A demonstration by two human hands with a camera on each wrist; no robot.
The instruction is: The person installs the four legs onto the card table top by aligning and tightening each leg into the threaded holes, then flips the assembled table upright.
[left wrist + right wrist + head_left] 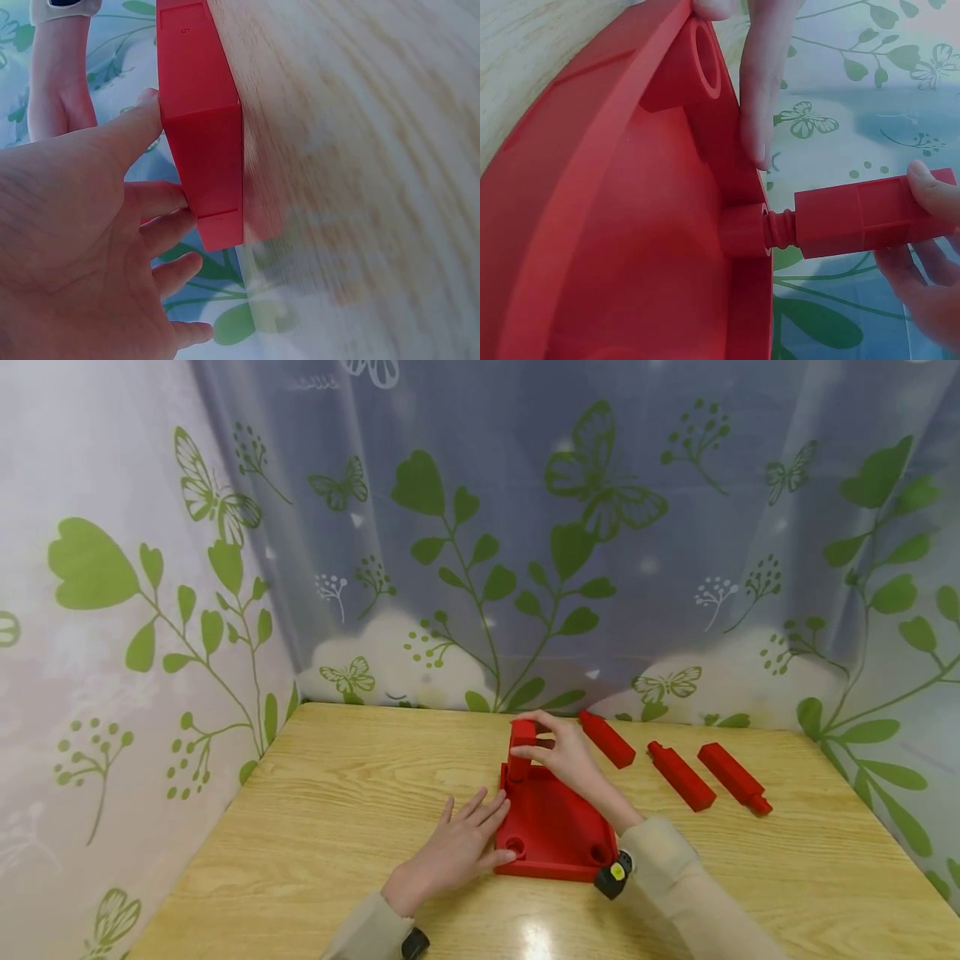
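Note:
A shallow red tray-shaped piece with raised walls and round corner sockets lies on the table. My right hand pinches a red square leg between thumb and fingers. That leg stands upright over the tray's far left socket. In the right wrist view its threaded end meets the socket mouth, with part of the thread still showing. My left hand lies along the tray's left side with its fingers extended. Its thumb and fingertips touch the red wall in the left wrist view.
Three more red legs lie loose on the wooden table to the right: one near the back edge, one in the middle and one farthest right. A leaf-patterned curtain stands behind the table.

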